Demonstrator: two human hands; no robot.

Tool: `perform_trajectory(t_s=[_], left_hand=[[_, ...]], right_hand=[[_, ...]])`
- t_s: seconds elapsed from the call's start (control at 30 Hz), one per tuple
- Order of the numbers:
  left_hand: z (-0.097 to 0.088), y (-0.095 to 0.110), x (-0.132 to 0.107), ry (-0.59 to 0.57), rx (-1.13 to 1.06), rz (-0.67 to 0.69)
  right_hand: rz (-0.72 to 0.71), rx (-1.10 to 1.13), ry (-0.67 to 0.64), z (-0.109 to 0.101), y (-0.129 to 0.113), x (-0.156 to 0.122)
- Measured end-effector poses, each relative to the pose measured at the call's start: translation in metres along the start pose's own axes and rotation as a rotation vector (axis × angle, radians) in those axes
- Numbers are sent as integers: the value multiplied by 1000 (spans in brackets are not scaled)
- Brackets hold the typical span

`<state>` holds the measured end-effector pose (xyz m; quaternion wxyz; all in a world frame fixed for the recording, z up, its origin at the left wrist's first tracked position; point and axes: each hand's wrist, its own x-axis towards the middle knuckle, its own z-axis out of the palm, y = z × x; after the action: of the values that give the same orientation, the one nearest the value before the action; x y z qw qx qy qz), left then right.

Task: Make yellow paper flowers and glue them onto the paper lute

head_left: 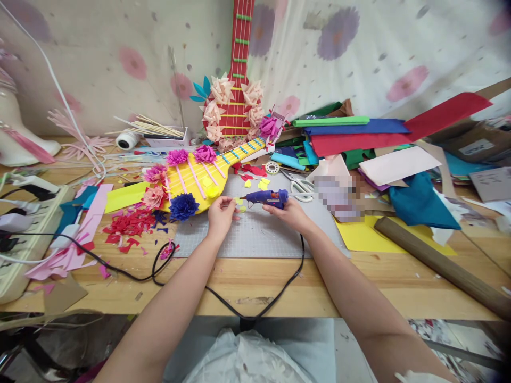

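The glue gun (pixel 271 198) looks like smooth blue plastic, the cutting mat (pixel 259 239) matt and flat, the yellow guitar's flowers (pixel 184 206) crinkled matt paper, and the worktop (pixel 120 298) smooth, grained wood.

There are two bare hands, a left hand (pixel 222 215) and a right hand (pixel 288 210), with one glue gun (pixel 269 199) and one black cord (pixel 235 310). Paper guitars number two: one red guitar (pixel 237 114) and one yellow guitar (pixel 223 173). The red one has four green bars (pixel 241 41), three blue leaves (pixel 206 85) and at least five peach flowers (pixel 222 90). On the yellow one's body are two magenta flowers (pixel 205 154), two pink flowers (pixel 155 173) and one dark blue flower (pixel 184 207). I count one pair of scissors (pixel 305 190), one cutting mat (pixel 259 242), one power strip (pixel 34 239), one white roll (pixel 128 139), one holed disc (pixel 272 168) and one brown tube (pixel 435 263). Small yellow pieces (pixel 239 201) and red scraps (pixel 130 223) defy an exact count.
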<state>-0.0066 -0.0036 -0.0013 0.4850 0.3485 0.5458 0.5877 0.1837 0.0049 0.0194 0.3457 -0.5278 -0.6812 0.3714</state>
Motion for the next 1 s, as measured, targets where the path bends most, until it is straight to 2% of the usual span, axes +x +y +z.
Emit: perform_trajectory(t_s=[0.33,0.53,0.67,0.73,0.83,0.93,1.0], left_hand=[[0,-1,1,16,-3,-4],[-1,0,1,11,-8,-8],[-1,4,-1,7,-26,-31],[-2,6,-2,-6,-40,-41],[-4,10,-4,-33,-52,-51],[-5,14,-9,-79,-59,-44],[-5,19,-12,-119,-74,-11]], right_hand=[[-49,-17,-27,-2,-3,-2],[-29,-81,-76,-3,1,-2],[21,-53,-54,-10,3,-3],[88,-19,3,-16,5,-3],[210,-11,183,-24,13,1],[307,-85,371,-28,24,8],[325,-182,431,-28,31,12]])
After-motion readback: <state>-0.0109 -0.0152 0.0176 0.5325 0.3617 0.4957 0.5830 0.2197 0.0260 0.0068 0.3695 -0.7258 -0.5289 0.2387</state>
